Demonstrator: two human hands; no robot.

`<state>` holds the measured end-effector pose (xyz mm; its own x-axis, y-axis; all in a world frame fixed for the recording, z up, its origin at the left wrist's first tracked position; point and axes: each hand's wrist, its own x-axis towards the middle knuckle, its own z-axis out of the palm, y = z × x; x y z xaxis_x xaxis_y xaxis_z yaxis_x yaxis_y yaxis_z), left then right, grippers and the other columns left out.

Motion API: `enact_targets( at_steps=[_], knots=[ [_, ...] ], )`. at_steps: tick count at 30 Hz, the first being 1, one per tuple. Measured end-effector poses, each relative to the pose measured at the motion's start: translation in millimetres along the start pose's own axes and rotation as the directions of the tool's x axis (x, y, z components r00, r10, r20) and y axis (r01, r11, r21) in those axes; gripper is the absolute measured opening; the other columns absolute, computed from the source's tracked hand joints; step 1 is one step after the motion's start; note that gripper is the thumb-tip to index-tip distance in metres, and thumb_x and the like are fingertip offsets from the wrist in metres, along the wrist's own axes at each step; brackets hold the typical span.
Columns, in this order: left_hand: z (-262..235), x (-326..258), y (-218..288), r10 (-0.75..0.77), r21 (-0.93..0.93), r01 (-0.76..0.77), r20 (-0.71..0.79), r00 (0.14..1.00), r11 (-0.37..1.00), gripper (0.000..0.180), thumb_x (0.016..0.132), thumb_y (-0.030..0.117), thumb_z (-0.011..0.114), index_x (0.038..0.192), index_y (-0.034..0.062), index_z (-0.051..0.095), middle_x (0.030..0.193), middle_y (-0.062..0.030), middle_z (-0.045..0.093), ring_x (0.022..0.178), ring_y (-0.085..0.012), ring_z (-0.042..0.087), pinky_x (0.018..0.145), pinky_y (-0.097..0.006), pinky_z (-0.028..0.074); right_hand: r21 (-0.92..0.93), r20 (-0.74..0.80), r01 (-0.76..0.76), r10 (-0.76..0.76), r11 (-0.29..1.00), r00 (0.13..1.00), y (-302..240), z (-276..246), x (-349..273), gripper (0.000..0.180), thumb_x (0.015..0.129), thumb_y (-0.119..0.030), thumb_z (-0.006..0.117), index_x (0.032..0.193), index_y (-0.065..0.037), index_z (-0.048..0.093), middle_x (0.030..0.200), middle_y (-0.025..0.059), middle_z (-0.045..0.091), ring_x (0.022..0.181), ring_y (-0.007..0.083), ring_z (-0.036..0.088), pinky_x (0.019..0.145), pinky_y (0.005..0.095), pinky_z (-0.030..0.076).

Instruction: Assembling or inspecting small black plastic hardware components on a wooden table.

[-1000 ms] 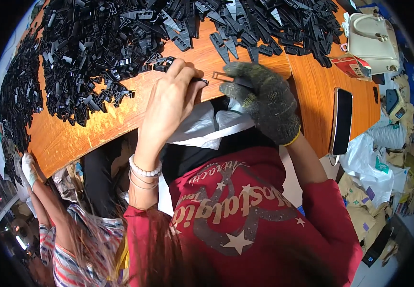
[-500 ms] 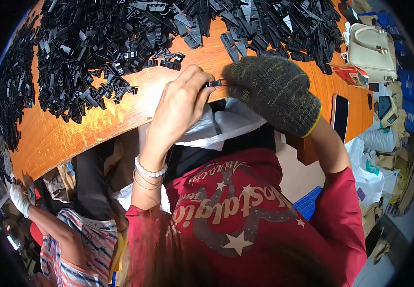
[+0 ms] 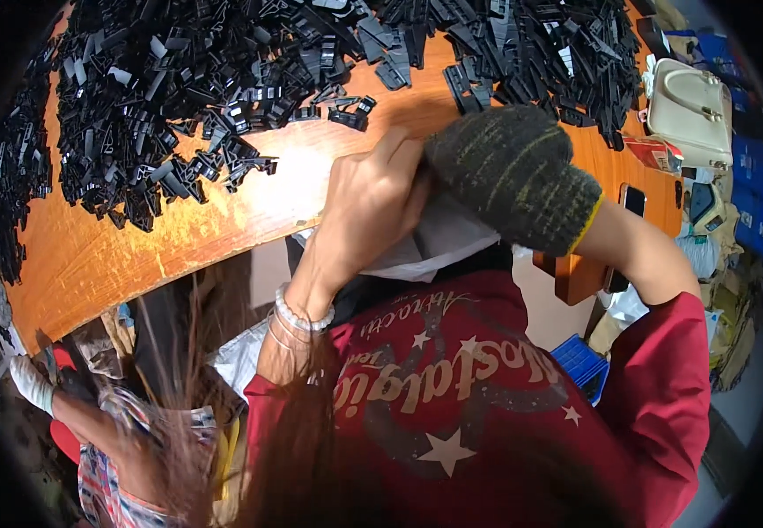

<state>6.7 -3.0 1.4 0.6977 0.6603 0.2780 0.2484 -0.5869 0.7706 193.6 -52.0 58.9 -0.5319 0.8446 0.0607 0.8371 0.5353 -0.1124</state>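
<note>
My left hand (image 3: 376, 201), bare and with a beaded bracelet (image 3: 302, 314) at the wrist, is closed at the table's front edge. Against its fingertips presses my right hand (image 3: 509, 172), curled inside a dark grey knitted glove with a yellow cuff. Half a second ago a small black plastic part showed pinched between the two hands; now the fingers and glove hide it. Just beyond them on the table lie loose black plastic clips (image 3: 352, 113). A white plastic sheet or bag (image 3: 443, 233) sits below the hands, over my lap.
Heaps of black plastic parts (image 3: 179, 97) cover the far and left side of the wooden table (image 3: 170, 238). At right are a phone (image 3: 634, 201), a red packet (image 3: 654, 153) and a cream handbag (image 3: 689, 110). A co-worker's white-gloved hand (image 3: 31, 385) is at lower left.
My hands have come closer together, and the black part between them has gone out of sight. My right elbow has swung outward. The whole view has shifted slightly.
</note>
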Motion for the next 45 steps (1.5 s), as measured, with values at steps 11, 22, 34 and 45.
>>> enact_targets(
  at_steps=[11, 22, 34, 45],
  knots=[
    [-9.0, -16.4, 11.8, -0.292, -0.514, 0.229, -0.045, 0.955, 0.827, 0.015, 0.086, 0.000, 0.064, 0.100, -0.0046, 0.060, 0.083, -0.0123, 0.063, 0.067, -0.0187, 0.063, 0.061, -0.029, 0.052, 0.237, -0.227, -0.159, 0.214, 0.958, 0.950, -18.0, 16.3, -37.0, 0.028, 0.090, -0.023, 0.062, 0.113, -0.007, 0.065, 0.103, 0.0103, 0.069, 0.093, 0.0241, 0.067, 0.078, 0.0361, 0.053],
    [-5.4, -17.4, 33.5, -0.524, -0.673, 0.584, 0.329, 0.786, 0.454, 0.022, 0.092, 0.017, 0.066, 0.094, -0.0047, 0.065, 0.070, -0.0062, 0.065, 0.050, -0.0128, 0.059, 0.046, -0.022, 0.046, 0.607, -0.177, -0.231, 0.413, 0.761, 0.893, -29.2, 21.8, -53.5, 0.037, 0.082, -0.008, 0.069, 0.118, -0.007, 0.063, 0.106, 0.0130, 0.067, 0.099, 0.0291, 0.065, 0.084, 0.0362, 0.052],
    [29.4, 51.2, 25.2, -0.170, 0.364, 0.223, -0.171, 0.970, 0.904, 0.040, 0.077, 0.032, 0.076, 0.075, -0.0045, 0.061, 0.064, -0.0195, 0.063, 0.061, -0.0369, 0.064, 0.057, -0.043, 0.050, 0.413, 0.049, -0.469, 0.495, 0.781, 0.868, -39.0, 7.0, -79.3, 0.031, 0.083, -0.031, 0.069, 0.108, -0.012, 0.068, 0.100, 0.0095, 0.069, 0.087, 0.0304, 0.066, 0.076, 0.0396, 0.052],
    [-3.4, -5.2, 25.2, -0.399, -0.052, 0.400, -0.268, 0.877, 0.915, 0.019, 0.086, 0.015, 0.069, 0.081, -0.0024, 0.063, 0.058, -0.0112, 0.061, 0.050, -0.0195, 0.060, 0.048, -0.032, 0.044, 0.500, 0.287, -0.540, 0.459, 0.677, 0.841, -30.8, -2.1, -65.1, 0.047, 0.079, -0.034, 0.073, 0.119, -0.012, 0.064, 0.104, 0.0104, 0.068, 0.095, 0.0294, 0.065, 0.083, 0.0391, 0.051]
  ],
)
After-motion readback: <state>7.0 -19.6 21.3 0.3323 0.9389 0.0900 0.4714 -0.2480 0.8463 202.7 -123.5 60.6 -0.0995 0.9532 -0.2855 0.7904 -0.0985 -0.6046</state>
